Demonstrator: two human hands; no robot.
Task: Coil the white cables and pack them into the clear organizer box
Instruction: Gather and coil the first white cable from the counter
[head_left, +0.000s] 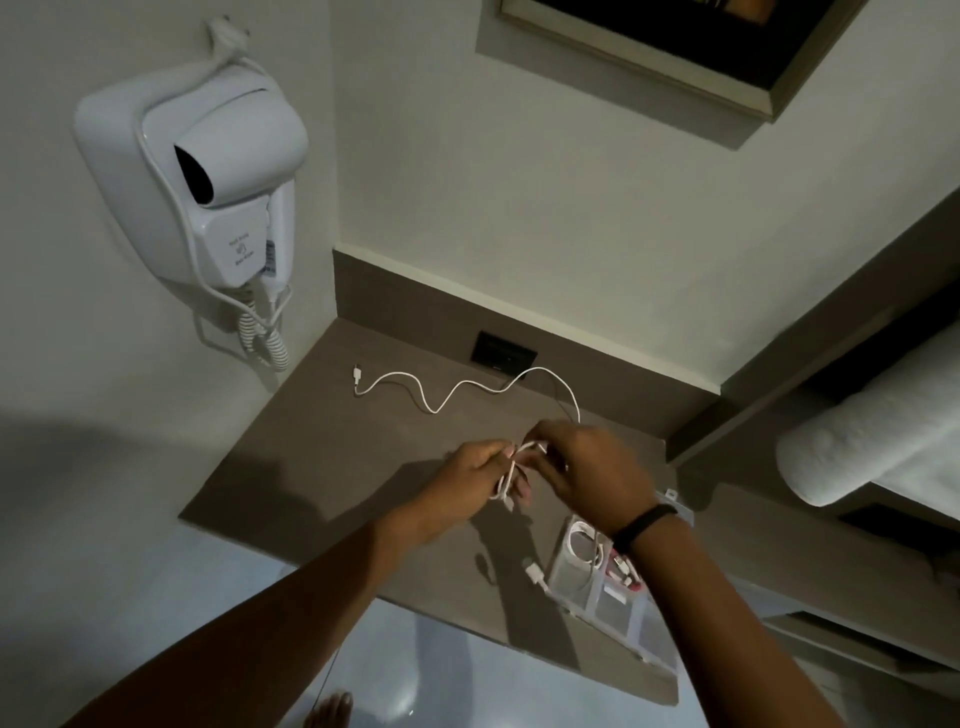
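Observation:
A white cable (441, 402) snakes across the brown desk (332, 467), its plug end lying at the far left. Its near end is looped into a small coil between my hands above the desk's middle. My left hand (475, 475) grips the coil's loops. My right hand (582, 465), with a black band on its wrist, pinches the cable at the coil's top. The clear organizer box (608, 597) lies at the desk's near right edge, partly under my right forearm. One compartment holds a coiled white cable (582, 545). A white plug (535, 574) lies just left of the box.
A white wall-mounted hair dryer (208, 182) with a curly cord hangs at the left. A black socket plate (503, 353) sits in the desk's back panel. A rolled white towel (878, 441) lies on a shelf at the right. A bare foot (330, 709) shows on the floor below.

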